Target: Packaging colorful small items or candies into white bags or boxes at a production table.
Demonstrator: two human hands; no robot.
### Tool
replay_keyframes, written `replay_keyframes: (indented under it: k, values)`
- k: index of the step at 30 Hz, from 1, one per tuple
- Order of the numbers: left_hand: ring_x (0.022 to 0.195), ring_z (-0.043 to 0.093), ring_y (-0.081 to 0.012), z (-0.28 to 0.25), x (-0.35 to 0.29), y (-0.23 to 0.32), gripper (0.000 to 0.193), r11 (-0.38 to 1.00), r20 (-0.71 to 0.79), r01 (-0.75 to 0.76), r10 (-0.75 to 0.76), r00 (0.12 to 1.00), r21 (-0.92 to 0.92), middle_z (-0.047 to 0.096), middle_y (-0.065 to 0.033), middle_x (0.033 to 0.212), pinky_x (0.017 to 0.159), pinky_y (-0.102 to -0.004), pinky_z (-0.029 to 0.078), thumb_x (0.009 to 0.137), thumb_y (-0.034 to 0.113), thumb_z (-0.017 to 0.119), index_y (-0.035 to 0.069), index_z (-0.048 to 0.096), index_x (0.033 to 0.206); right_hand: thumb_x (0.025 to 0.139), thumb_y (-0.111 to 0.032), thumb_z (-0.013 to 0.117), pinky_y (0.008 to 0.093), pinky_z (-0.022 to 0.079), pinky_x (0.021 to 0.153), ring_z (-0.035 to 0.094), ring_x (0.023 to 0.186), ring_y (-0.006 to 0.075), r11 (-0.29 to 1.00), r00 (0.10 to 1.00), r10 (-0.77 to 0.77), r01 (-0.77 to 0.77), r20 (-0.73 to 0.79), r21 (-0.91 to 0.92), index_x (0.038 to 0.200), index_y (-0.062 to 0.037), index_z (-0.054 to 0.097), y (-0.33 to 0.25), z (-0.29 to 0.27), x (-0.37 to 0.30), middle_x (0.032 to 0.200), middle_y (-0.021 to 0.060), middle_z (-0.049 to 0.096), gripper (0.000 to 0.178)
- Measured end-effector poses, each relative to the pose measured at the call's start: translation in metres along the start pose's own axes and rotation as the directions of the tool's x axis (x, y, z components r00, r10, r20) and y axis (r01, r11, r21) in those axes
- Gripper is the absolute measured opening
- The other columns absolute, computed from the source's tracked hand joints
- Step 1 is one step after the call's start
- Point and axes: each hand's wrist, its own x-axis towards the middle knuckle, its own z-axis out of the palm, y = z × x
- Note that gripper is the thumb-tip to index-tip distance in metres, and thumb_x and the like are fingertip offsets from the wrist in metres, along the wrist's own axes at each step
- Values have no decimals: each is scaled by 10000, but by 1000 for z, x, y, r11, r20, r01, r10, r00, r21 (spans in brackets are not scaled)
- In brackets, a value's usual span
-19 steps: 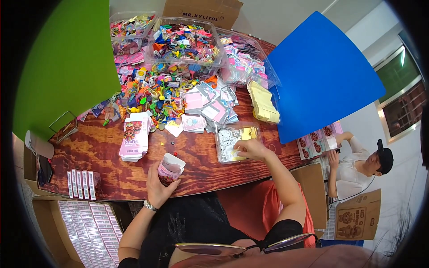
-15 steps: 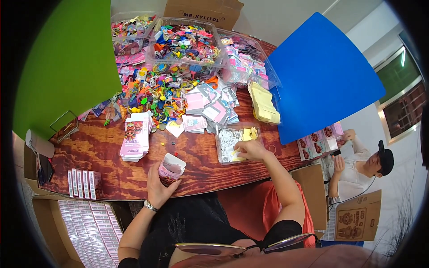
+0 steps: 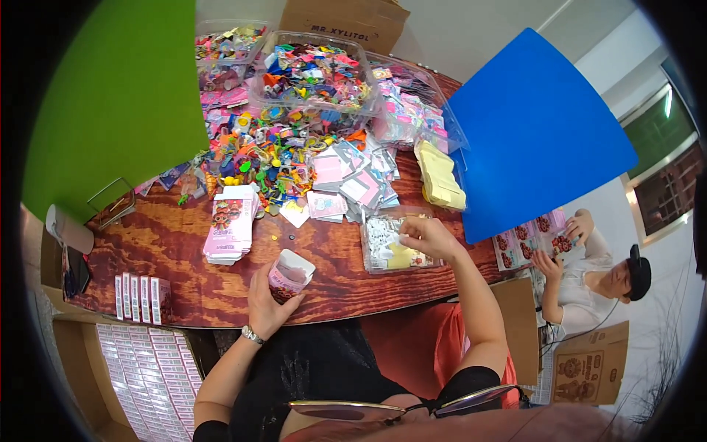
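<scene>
My left hand (image 3: pixel 266 300) is wrapped round a small pink carton (image 3: pixel 289 278) at the table's near edge. The carton's top is open and its pale inside shows. Over a clear plastic tray (image 3: pixel 366 254) of small white and yellow pieces, my right hand (image 3: pixel 428 239) hangs with its fingers drawn together. Whatever it may hold between the fingertips is too small to make out. A stack of flattened pink-and-white cartons (image 3: pixel 230 228) lies left of centre, beyond my left hand.
Several upright finished boxes (image 3: pixel 151 300) stand at the left. Behind lie a heap of colourful small toys (image 3: pixel 276 158), scattered cards (image 3: pixel 359 180), a yellow bundle (image 3: pixel 442 177) and full clear bins (image 3: pixel 317 74). Green (image 3: pixel 110 96) and blue (image 3: pixel 537 140) panels flank the table. A person (image 3: pixel 589 287) handles pink boxes at right.
My right hand has risen out of the tray's pieces. My left hand keeps its hold on the carton. The co-worker's hands have shifted on the pink boxes.
</scene>
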Motion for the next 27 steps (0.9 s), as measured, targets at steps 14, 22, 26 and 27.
replay_keyframes:
  k: [14, 22, 26, 27]
  values:
    - [1060, 586, -390, 8, 9, 2, 831, 989, -125, -140, 144, 982, 42, 596, -210, 1146, 898, -453, 494, 684, 256, 879, -3, 454, 1349, 814, -61, 770, 334, 561, 701, 700, 797, 215, 801, 742, -596, 578, -307, -157, 1036, -55, 666, -163, 98, 31, 954, 85, 702, 244]
    - [1171, 568, -398, -5, 11, 6, 1117, 967, -246, -251, 251, 936, 32, 522, -234, 1384, 974, -456, 482, 652, 150, 900, 12, 230, 1535, 761, -169, 810, 372, 551, 766, 634, 987, 296, 689, 550, -705, 681, -448, -248, 1081, -109, 713, -172, 84, 24, 1214, 131, 621, 340]
    - [1206, 557, -401, -4, 12, -3, 1144, 948, -249, -304, 319, 914, 98, 496, -229, 1432, 995, -475, 466, 641, 142, 906, 32, 214, 1545, 756, -200, 816, 393, 537, 815, 617, 1053, 304, 682, 559, -727, 651, -398, -333, 1107, -136, 718, -174, 95, 24, 1294, 144, 590, 369]
    - [1217, 553, -401, -5, 12, -5, 1145, 948, -247, -302, 318, 915, 104, 499, -225, 1432, 1006, -479, 459, 638, 142, 906, 38, 217, 1546, 756, -200, 816, 393, 537, 815, 617, 1053, 304, 679, 556, -731, 654, -396, -333, 1107, -136, 718, -176, 95, 23, 1294, 144, 590, 369]
